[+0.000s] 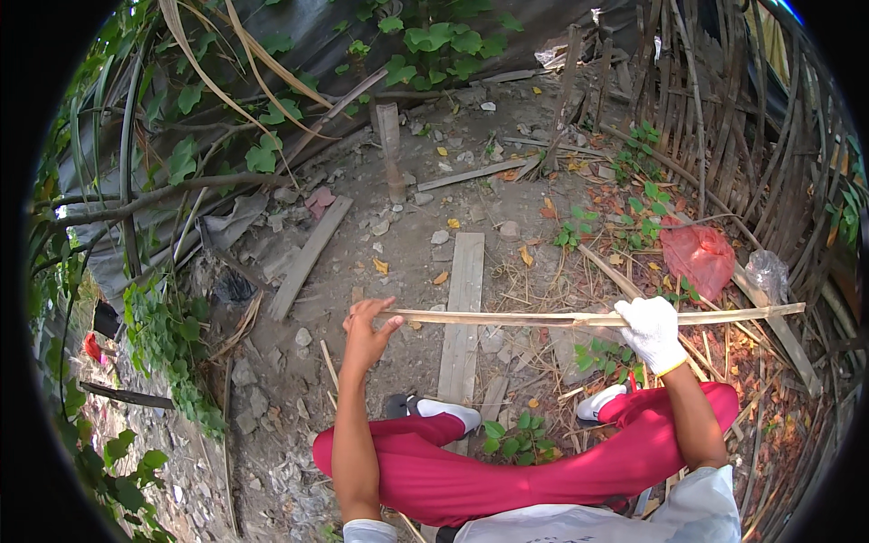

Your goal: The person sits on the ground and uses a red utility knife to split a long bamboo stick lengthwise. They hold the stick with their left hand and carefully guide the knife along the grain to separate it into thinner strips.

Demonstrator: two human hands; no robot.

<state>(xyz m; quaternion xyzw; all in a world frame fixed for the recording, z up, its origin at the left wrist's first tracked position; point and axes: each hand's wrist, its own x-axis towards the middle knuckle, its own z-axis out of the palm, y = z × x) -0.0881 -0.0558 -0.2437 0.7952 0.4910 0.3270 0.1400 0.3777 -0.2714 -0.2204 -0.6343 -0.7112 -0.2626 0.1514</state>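
Note:
A long, pale split bamboo strip point(507, 318) lies nearly level across the view, above the ground in front of my knees. My left hand point(366, 328) is bare and closes on its left end, thumb on the near side and fingers on the far side. Wearing a white knitted glove, my right hand point(650, 333) wraps around the strip farther right. Beyond that glove the strip's other end sticks out to the right. A joint in the strip shows a little left of the glove.
Under the strip a grey plank point(463, 308) lies lengthwise on the dirt. Another board point(310, 258) rests to its left, and a short post point(390, 154) stands ahead. A red plastic bag point(695, 257) lies at right, near a stick fence point(724, 118). Leafy vines point(163, 344) grow at left.

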